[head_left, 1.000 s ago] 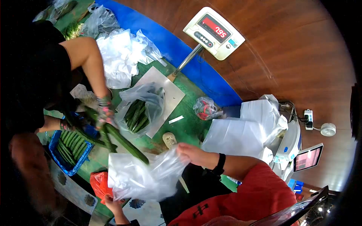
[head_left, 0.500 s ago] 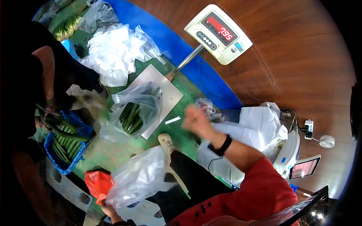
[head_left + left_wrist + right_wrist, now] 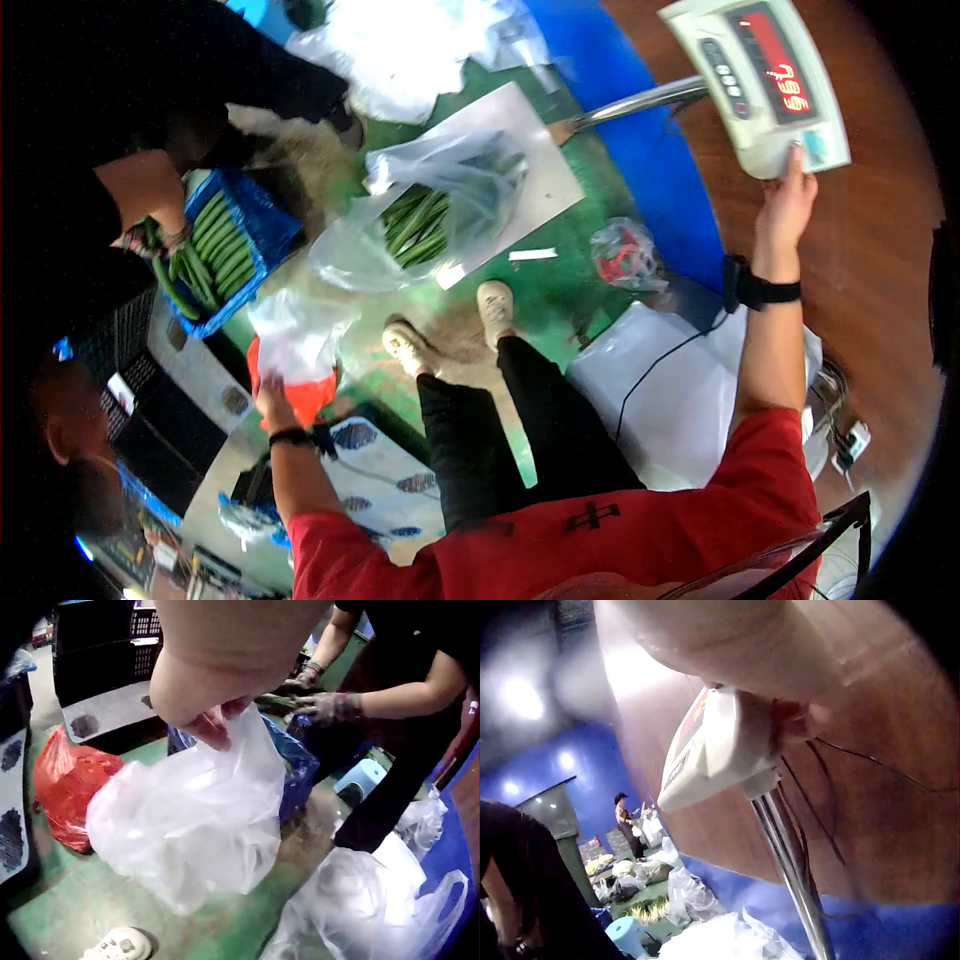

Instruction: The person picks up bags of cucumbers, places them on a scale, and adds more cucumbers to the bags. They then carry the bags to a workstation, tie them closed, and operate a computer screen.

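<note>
My left hand [image 3: 272, 402] pinches the gathered top of a clear plastic bag [image 3: 191, 817], which hangs below the fingers in the left wrist view. At the upper right, my right hand [image 3: 785, 208] holds the lower edge of the scale's display [image 3: 755, 85]. One finger lies on its front, and others reach behind the housing in the right wrist view. Red digits glow on the screen. On the scale's metal platform [image 3: 562, 180] sits an open clear bag [image 3: 345, 250] with long green cucumbers [image 3: 415, 222] inside.
Another person's gloved hand [image 3: 330, 707] works at a blue-lined crate [image 3: 272, 212] of cucumbers. A red bag [image 3: 67, 791] stands on the floor. White plastic bags [image 3: 395, 50] lie beyond the platform. The display's metal post [image 3: 640, 103] rises beside the wooden wall.
My right hand has left the plastic bag and moved up to the scale display. My left hand keeps the bag. The view has shifted, and the other person's cucumbers are lower at the crate.
</note>
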Motion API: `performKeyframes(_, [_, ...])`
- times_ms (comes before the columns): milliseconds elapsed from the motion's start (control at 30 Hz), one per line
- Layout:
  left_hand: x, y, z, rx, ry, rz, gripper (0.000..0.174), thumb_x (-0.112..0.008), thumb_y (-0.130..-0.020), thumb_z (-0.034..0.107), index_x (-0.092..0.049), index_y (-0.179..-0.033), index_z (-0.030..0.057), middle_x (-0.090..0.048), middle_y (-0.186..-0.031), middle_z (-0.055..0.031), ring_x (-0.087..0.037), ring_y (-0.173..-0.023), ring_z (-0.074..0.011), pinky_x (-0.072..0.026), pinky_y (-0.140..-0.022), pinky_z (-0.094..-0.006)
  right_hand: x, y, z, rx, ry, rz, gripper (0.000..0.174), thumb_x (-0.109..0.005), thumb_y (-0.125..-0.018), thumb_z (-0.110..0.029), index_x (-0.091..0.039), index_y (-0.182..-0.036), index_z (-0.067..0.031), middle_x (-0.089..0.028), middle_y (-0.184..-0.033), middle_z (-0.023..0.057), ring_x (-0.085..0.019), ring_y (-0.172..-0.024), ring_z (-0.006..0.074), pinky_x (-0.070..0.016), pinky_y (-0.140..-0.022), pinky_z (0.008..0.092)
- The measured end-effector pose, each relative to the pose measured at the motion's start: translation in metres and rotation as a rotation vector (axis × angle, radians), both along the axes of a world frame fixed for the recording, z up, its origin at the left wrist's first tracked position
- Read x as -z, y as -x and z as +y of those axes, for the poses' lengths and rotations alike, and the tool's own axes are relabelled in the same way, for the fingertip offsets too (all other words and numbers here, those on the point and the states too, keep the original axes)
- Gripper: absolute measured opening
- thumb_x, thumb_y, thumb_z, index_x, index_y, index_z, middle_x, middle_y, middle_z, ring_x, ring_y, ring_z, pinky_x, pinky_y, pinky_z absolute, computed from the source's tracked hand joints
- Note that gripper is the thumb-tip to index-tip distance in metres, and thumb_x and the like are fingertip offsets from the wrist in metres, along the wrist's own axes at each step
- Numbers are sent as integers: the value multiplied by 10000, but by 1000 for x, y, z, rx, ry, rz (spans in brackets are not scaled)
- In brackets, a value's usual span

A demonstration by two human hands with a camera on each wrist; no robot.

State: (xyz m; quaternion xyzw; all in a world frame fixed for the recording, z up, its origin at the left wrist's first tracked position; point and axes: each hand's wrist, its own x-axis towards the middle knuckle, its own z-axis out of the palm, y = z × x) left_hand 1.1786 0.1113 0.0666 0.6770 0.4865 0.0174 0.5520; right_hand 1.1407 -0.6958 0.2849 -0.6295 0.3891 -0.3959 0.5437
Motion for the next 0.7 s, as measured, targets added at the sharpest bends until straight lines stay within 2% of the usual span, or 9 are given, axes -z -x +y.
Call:
performKeyframes(100, [29, -34, -30, 33, 53, -155, 438, -575, -677, -77, -420, -1068, 44, -574, -844, -138, -565, -615, -205, -489, -549, -256, 42, 12, 26, -117, -156, 5, 407, -601, -798, -270, -409, -1063, -28, -494, -1000, 77, -489, -875, 149, -434, -743, 290])
performKeyframes(167, [27, -48, -69, 154, 63, -95, 459, -591, -676, -32, -384, -1077, 49, -545, -945, -130, -564, -823, -233, -480, -696, -311, 83, 10, 74, -362, -80, 225, 468, -655, -741, -193, -395, -1110, -68, -461, -1027, 60, -459, -928, 151, -420, -778, 299])
performKeyframes(267, [38, -56, -117, 595, -824, 153, 609, -649, -705, 172, -334, -1195, -8, -511, -1086, -179, -506, -989, -294, -404, -829, -359, 156, -10, 148, -634, 94, 391, 703, -749, -624, -181, -358, -1194, -56, -454, -1128, 114, -460, -1006, 213, -390, -837, 353])
performKeyframes(300, [36, -61, -140, 560, -809, 99, 631, -632, -743, 273, -317, -1207, -17, -508, -1084, -178, -497, -991, -286, -379, -860, -354, 177, -22, 167, -713, 125, 393, 769, -766, -600, -259, -346, -1203, -36, -439, -1157, 159, -456, -1033, 250, -378, -865, 373])
performKeyframes(400, [15, -66, -226, 445, -161, 19, 729, -628, -747, 376, -275, -1210, -63, -488, -1094, -143, -454, -1003, -201, -321, -894, -298, 206, -74, 220, -813, 364, 333, 872, -776, -568, -308, -301, -1236, -9, -413, -1185, 211, -408, -1097, 326, -328, -930, 390])
performKeyframes(467, [33, -65, -238, 602, 58, 75, 434, -649, -734, 307, -494, -1004, 4, -528, -982, -68, -459, -920, -147, -341, -829, -272, 217, -103, 247, -850, 443, 350, 938, -769, -557, -338, -249, -1271, -21, -365, -1217, 254, -349, -1136, 386, -288, -966, 402])
performKeyframes(567, [46, -54, -261, 655, 306, 31, 149, -562, -781, 182, -521, -821, 45, -570, -749, -39, -528, -773, -146, -382, -787, -281, 240, -119, 272, -777, 504, 375, 783, -742, -598, -273, -335, -1227, -43, -468, -1132, 233, -448, -1061, 341, -363, -895, 381])
performKeyframes(600, [41, -53, -269, 556, 473, -37, 123, -536, -789, 166, -514, -808, 46, -568, -710, -45, -543, -751, -164, -395, -792, -300, 251, -118, 273, -1008, 254, 546, 632, -702, -626, -247, -416, -1159, -61, -523, -1060, 197, -496, -994, 321, -394, -848, 376])
performKeyframes(700, [35, -35, -257, 580, 823, -179, 193, -474, -804, 211, -512, -869, 33, -579, -832, -56, -513, -702, -172, -413, -776, -396, 267, -80, 269, -1194, -58, 557, 190, -562, -719, -225, -607, -821, -72, -615, -817, 119, -582, -777, 281, -445, -681, 373])
